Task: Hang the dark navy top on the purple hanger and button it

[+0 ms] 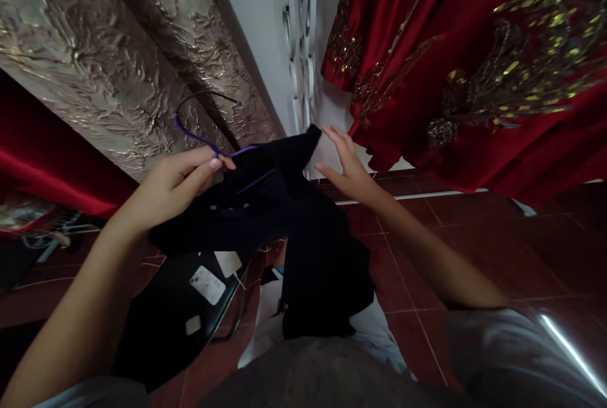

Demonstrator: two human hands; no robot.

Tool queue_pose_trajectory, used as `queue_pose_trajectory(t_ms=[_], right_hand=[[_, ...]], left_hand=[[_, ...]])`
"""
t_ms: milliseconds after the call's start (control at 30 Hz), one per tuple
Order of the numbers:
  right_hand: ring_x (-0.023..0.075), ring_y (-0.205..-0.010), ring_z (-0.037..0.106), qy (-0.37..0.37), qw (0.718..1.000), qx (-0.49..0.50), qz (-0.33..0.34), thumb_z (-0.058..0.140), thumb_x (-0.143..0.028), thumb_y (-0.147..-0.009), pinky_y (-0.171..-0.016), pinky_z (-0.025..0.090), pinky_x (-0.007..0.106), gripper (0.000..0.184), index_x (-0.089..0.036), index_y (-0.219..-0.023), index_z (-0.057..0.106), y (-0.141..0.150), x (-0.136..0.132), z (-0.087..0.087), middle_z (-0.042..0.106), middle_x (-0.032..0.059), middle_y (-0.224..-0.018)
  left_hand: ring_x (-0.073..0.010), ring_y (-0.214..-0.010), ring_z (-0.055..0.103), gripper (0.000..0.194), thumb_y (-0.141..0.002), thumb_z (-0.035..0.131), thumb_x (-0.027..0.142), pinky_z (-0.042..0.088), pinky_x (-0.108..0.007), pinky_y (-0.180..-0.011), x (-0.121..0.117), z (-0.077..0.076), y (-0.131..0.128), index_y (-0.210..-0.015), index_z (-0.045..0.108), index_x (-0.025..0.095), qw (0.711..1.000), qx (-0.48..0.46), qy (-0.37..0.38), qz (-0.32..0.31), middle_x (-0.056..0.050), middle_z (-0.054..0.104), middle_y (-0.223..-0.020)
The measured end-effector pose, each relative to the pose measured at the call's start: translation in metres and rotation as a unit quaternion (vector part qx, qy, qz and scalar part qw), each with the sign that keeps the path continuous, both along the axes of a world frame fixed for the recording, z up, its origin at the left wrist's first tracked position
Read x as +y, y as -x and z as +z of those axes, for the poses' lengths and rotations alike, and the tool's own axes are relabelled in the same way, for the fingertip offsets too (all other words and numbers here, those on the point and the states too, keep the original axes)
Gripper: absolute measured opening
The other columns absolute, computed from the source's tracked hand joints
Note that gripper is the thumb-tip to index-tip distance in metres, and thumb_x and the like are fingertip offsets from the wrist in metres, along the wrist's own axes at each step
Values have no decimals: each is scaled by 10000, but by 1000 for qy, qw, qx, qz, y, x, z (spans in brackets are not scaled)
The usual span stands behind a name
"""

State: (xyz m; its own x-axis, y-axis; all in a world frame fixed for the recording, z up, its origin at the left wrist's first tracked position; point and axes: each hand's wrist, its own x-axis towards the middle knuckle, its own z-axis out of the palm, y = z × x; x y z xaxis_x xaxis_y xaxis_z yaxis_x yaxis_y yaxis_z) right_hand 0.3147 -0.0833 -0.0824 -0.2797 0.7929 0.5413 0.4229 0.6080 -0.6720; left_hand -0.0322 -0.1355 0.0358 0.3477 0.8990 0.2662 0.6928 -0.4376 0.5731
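Observation:
My left hand [184,186] pinches the neck of a purple clothes hanger [194,134], its dark hook pointing up and away from me. A black garment [322,250] hangs from the hanger and drapes down in front of my legs; its exact kind is hard to make out in the dark folds. Part of the hanger's purple bar shows through the garment's opening. Just right of the garment's raised top corner is my right hand [348,167], its fingers apart and holding nothing.
Beige-gold embossed cloth [118,66] hangs at the left, and red sequined dresses [427,79] at the right. Between them stands a white metal frame [298,35]. Below left, a black seat [161,319] carries a phone [207,285] and a white charger [227,262] with a cable. Red tiles [417,269] cover the floor.

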Motion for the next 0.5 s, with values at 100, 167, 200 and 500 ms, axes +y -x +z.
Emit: queue_pose_trajectory(t_ms=[100, 167, 200, 500], right_hand=[[268, -1295, 568, 96, 992, 63, 61, 554, -598, -962, -1038, 535, 441, 586, -292, -1456, 478, -9, 16, 2, 573, 97, -1416], [196, -901, 656, 157, 978, 101, 90, 568, -622, -949, -754, 574, 328, 447, -249, -1188, 631, -16, 17, 8, 680, 55, -1023], [165, -749, 614, 187, 971, 107, 100, 579, -639, -938, -638, 530, 294, 430, -226, -1030, 657, -19, 16, 12, 648, 34, -858], [223, -871, 622, 102, 967, 225, -57, 467, -784, -923, -752, 543, 379, 562, -238, -870, 593, -44, 62, 83, 642, 69, -771]], left_hand=[[-138, -533, 404, 281, -997, 551, 427, 311, -248, -523, 1, 0, -1, -994, 765, 245, 999, 6, -32, -13, 23, 457, -581], [-133, -572, 426, 264, -982, 579, 409, 328, -249, -558, 8, -3, -3, -892, 724, 208, 999, -12, -49, -8, 17, 502, -633], [-128, -583, 435, 255, -968, 606, 406, 330, -247, -568, 12, -4, -5, -865, 703, 195, 998, -32, -58, 1, 15, 530, -659], [-258, -1103, 612, 272, -1003, 566, 370, 497, -396, -951, 34, -16, -38, -1166, 693, 193, 896, -102, -410, 138, -86, 651, -1105]])
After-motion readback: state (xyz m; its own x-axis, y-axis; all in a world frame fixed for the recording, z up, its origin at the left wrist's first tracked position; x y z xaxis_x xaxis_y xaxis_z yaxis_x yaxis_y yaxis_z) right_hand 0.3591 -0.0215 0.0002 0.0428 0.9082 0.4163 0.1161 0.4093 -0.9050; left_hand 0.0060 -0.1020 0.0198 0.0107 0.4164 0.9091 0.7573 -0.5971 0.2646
